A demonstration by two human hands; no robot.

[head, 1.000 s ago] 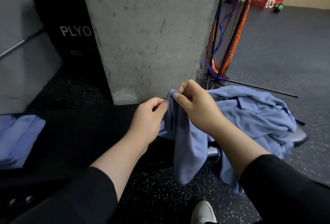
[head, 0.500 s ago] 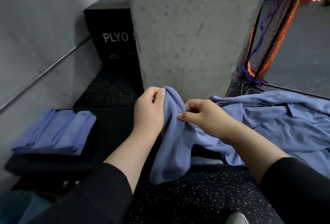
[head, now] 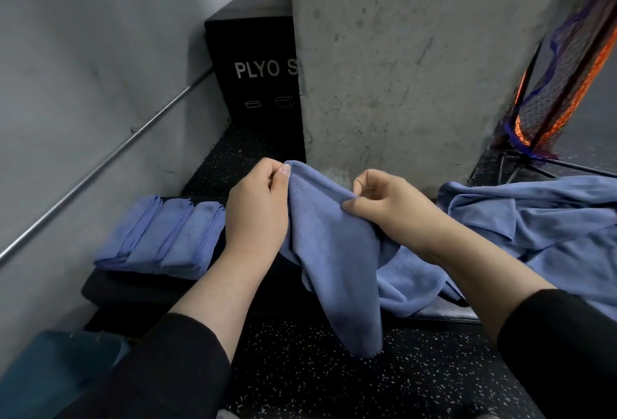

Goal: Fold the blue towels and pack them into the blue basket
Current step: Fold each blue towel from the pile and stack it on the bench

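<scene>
Blue towel hangs between our two hands at frame centre, its upper edge stretched from one hand to the other and its free end drooping toward 6 o'clock over the speckled floor. We see the left hand at the towel's 9 o'clock side, fingers curled and thumb pressed against the fabric's top corner. The right hand sits at the 3 o'clock side, thumb and index finger pinching the edge, the remaining fingers curled in.

Folded towels lie in a row at 9 o'clock on a black bench, well apart from the hands. A loose towel pile spreads at 3 o'clock, cut off by the frame's right edge. The blue basket shows only partly at 7 o'clock, blurred and clipped by the frame and our left sleeve; we cannot tell its contents. The towel's far lower portion is hidden behind the right forearm.
</scene>
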